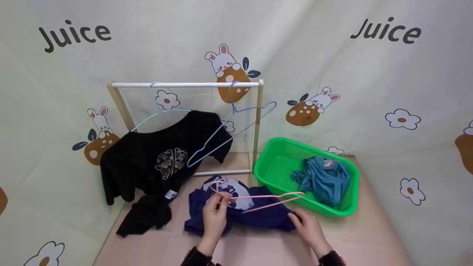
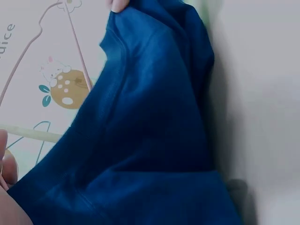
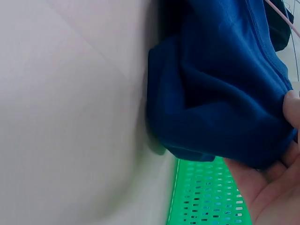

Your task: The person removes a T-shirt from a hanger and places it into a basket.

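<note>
My left hand (image 1: 215, 216) pinches a pink clothes hanger (image 1: 255, 197) just below its hook, with its long arm pointing right. Beneath the hanger spreads a navy T-shirt (image 1: 255, 220) with a pale printed patch on it. The right hand (image 1: 310, 227) grips the shirt's right end between thumb and fingers. In the left wrist view the shirt (image 2: 145, 117) hangs as a stretched sheet between both hands, its neckline edge toward the hanger. From the right wrist, the thumb lies over the shirt's edge (image 3: 274, 140) and the fingers are partly hidden under the cloth.
A small rack (image 1: 199, 85) stands behind, bearing a black T-shirt (image 1: 140, 159) on a light-blue hanger and a bare blue-purple hanger (image 1: 207, 144). Right of it sits a green basket (image 1: 273, 166) with a teal garment (image 1: 327, 181). Black cloth (image 1: 146, 216) lies at the left.
</note>
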The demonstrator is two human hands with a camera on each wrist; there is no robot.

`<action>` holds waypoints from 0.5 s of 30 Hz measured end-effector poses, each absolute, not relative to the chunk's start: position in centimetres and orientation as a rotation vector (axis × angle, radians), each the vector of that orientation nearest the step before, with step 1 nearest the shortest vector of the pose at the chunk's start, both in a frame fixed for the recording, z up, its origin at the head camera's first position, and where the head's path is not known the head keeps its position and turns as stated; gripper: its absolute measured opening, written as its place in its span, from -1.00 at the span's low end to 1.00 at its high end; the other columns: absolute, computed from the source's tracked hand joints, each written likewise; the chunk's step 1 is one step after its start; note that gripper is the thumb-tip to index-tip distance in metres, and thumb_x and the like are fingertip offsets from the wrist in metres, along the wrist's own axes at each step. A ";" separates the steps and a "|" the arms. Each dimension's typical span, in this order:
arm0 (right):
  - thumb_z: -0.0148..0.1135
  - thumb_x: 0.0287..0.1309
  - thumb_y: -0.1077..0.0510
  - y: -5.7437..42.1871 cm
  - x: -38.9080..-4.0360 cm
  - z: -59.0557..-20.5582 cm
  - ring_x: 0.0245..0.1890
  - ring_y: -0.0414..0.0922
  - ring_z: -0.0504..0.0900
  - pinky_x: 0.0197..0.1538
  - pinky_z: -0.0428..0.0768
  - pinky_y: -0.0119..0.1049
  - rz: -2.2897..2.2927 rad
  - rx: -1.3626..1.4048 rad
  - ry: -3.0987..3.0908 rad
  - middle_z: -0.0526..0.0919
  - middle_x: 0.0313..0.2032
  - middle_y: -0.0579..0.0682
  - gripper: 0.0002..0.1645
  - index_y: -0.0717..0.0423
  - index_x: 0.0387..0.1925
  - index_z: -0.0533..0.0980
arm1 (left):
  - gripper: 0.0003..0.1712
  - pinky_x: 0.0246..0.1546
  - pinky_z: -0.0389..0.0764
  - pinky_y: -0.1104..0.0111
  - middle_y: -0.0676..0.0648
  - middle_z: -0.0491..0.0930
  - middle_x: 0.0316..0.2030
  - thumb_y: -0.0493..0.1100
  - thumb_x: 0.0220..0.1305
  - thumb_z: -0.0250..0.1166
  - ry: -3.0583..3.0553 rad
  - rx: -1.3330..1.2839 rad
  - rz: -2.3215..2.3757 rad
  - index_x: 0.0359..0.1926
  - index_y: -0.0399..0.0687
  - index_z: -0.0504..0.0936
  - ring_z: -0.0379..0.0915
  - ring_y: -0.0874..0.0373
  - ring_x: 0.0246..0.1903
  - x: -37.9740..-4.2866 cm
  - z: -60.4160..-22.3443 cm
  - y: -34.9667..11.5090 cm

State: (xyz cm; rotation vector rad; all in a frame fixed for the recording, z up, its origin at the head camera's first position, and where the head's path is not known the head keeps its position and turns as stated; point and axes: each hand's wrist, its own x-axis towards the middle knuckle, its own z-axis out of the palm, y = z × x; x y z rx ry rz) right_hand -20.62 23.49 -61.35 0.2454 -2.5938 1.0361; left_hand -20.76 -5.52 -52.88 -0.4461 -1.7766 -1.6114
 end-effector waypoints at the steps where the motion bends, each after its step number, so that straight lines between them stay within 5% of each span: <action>1: 0.27 0.30 0.19 23.5 -20.6 -61.4 -0.29 -0.11 0.66 -0.18 0.58 -0.12 1.034 0.244 -2.598 0.67 -0.35 -0.13 -0.95 0.07 -0.29 0.63 | -0.85 -0.36 0.59 0.44 -0.21 0.65 -0.49 -0.62 0.19 0.20 -1.769 -0.450 -1.626 -0.38 -0.40 0.59 0.64 0.00 -0.45 -20.8 -52.8 -5.4; 8: 0.28 0.26 0.26 23.2 -20.8 -61.2 -0.23 -0.03 0.69 -0.13 0.60 -0.05 1.019 0.285 -2.603 0.70 -0.29 -0.03 -0.93 0.11 -0.23 0.63 | -0.86 -0.45 0.62 0.32 -0.26 0.65 -0.47 -0.59 0.26 0.15 -1.742 -0.444 -1.742 -0.34 -0.42 0.60 0.57 -0.10 -0.52 -20.8 -52.2 -5.1; 15: 0.27 0.27 0.24 22.9 -20.8 -61.1 -0.20 0.01 0.69 -0.10 0.59 -0.03 1.006 0.320 -2.591 0.71 -0.27 -0.01 -0.92 0.13 -0.22 0.64 | -0.84 -0.32 0.65 0.34 -0.29 0.69 -0.35 -0.57 0.33 0.08 -1.722 -0.551 -1.851 -0.28 -0.41 0.58 0.64 -0.13 -0.45 -22.3 -53.7 -5.1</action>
